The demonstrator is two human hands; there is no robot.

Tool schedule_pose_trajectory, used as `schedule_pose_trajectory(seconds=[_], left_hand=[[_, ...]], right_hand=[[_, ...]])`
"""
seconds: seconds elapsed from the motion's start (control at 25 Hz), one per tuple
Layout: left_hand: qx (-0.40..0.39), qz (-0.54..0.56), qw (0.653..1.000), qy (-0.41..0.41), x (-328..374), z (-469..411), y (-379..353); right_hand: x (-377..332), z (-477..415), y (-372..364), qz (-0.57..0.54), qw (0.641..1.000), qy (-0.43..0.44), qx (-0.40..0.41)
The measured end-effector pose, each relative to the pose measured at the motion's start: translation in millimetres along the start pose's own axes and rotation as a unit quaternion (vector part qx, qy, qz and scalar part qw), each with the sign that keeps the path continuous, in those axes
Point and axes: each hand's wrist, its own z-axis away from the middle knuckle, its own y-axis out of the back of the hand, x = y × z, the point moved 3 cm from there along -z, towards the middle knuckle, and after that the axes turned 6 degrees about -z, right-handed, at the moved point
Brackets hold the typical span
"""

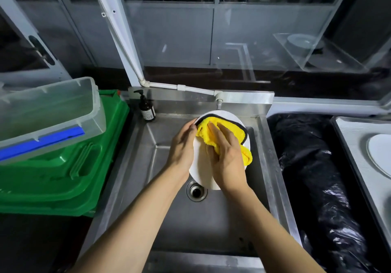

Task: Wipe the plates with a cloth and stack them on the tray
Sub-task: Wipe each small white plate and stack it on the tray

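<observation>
Over the steel sink (160,167), a white plate (201,167) is held tilted above the drain (196,190). The left hand (183,145) grips its left rim, thumb on the face and fingers curled behind. The right hand (227,160) presses a yellow cloth (230,129) against the plate's face with fairly straight fingers. On the counter at far right, a tray (349,137) carries a second white plate (380,154). A black plastic bag (313,167) lies between sink and tray. A pump bottle (147,108) stands at the sink's back left corner, beside a green crate (63,177).
</observation>
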Motion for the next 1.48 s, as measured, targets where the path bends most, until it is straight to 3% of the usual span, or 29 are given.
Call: schedule_pose_trajectory(seconds=[0.28, 0.6, 0.76, 1.04, 1.24, 1.4, 1.48], left_hand=[[0.03, 0.018, 0.999, 0.026, 5.5, -3.4, 1.9], [0.056, 0.036, 0.998, -0.011, 15.2, 1.2, 4.7], [0.096, 0.06, 0.994, 0.002, 16.3, -5.7, 10.7], [0.134, 0.034, 0.99, 0.032, 16.1, -16.0, 16.7], [0.139, 0.026, 0.99, 0.024, 17.3, -14.8, 14.1], [0.148, 0.038, 0.988, 0.038, 22.2, -12.2, 18.1], [0.156, 0.053, 0.986, 0.04, 26.3, -12.2, 22.1]], right_hand=[[-25.6, 37.9, -15.6, 0.035, 0.994, 0.094, -0.049], [-3.5, -43.3, 21.9, 0.08, 0.995, 0.046, 0.047], [16.3, -35.3, 35.1, 0.104, 0.993, 0.037, 0.043], [18.4, 34.2, 22.6, 0.02, 0.999, -0.009, -0.046], [-31.1, 71.5, 0.2, -0.027, 0.996, 0.035, -0.077], [-40.3, 78.5, -9.4, -0.026, 0.995, 0.053, -0.084], [-28.4, 82.2, -5.4, -0.022, 0.997, 0.053, -0.05]])
